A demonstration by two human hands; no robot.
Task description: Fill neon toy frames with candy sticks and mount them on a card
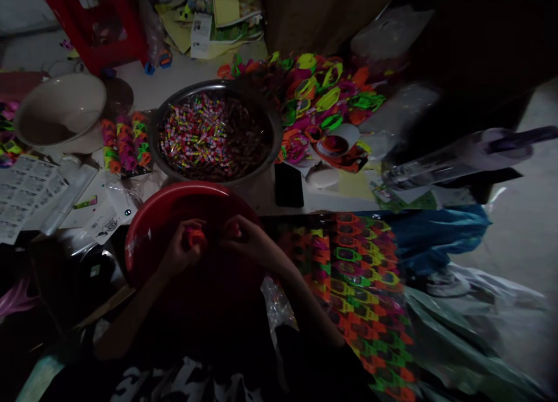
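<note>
Over the red plastic basin [143, 210], my left hand [176, 253] is closed round a small orange and pink plastic piece [197, 237], which looks like a toy watch. A short gap to the right, my right hand [246, 239] has its fingers pinched together near the basin's right side. A reddish spot shows at those fingertips, too dark to name. Just beyond the basin stands a metal bowl [274, 140] filled with small wrapped candies [196, 134]. The basin's inside is mostly in shadow.
Neon toy watches [329, 96] are heaped behind the bowl, and rows of them [361, 285] lie at right. A black phone [289, 185], a white mouse [322, 176], a pale basin [61, 111], printed sheets [26, 192] and a clear container [453, 157] surround the work area.
</note>
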